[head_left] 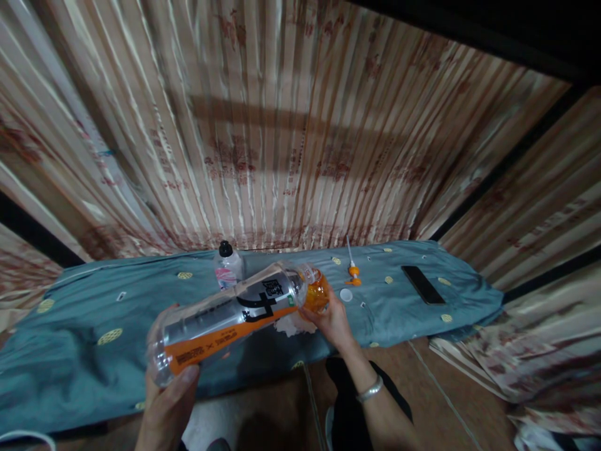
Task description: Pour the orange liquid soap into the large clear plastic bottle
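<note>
The left hand (166, 401) grips the base of a large clear plastic bottle with an orange and silver label (225, 319), fingers wrapped round its wide end, and tips it almost flat, neck to the right. The right hand (328, 316) is cupped round a small clear container of orange liquid (317, 294), held at the bottle's mouth just above the bench (94, 313).

The likeliest slip, as I judge it, is a spill: the mouths meet in mid-air, both vessels are smooth and slick, and the teal cloth with yellow round motifs (399, 300) under them would soak up the liquid. A crumpled white tissue (291, 324) lies just beneath. The big bottle, thin-walled and held only at its end, could sag or twist.

Further back stands a small clear bottle with a black cap and pink label (228, 266). To the right lie a white round cap (346, 295), an orange pump nozzle with a thin white tube (353, 272), and a flat black phone (422, 284), well apart from the hands. Pleated striped curtains (282, 125) hang behind.
</note>
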Available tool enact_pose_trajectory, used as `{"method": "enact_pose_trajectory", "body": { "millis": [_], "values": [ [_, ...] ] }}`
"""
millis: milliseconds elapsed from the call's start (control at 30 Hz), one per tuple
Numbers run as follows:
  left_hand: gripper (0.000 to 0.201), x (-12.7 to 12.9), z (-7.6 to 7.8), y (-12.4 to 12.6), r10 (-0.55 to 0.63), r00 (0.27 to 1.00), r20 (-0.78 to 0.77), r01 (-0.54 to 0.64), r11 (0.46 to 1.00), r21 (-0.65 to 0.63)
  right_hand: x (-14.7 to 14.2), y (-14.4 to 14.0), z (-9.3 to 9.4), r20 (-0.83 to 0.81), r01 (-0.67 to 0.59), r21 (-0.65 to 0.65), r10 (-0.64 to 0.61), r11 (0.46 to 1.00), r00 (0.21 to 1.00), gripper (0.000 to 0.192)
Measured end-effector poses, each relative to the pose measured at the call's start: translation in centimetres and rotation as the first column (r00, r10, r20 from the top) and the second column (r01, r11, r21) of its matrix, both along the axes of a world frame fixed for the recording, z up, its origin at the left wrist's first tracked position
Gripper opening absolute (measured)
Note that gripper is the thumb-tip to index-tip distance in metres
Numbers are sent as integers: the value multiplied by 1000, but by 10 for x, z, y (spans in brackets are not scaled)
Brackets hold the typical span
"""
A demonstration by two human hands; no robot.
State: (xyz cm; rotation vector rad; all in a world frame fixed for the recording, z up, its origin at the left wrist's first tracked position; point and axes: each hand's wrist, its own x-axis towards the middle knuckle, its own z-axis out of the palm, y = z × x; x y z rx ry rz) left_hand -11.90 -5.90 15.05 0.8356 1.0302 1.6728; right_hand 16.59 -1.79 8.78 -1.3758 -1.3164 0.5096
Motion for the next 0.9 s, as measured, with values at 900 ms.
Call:
{"method": "enact_pose_trajectory", "body": {
  "millis": [900],
  "values": [
    [68, 16, 33, -19, 20, 1000, 1, -20, 997, -70, 1, -1, -1, -60, -28, 26, 30, 999, 998, 70]
  ]
}}
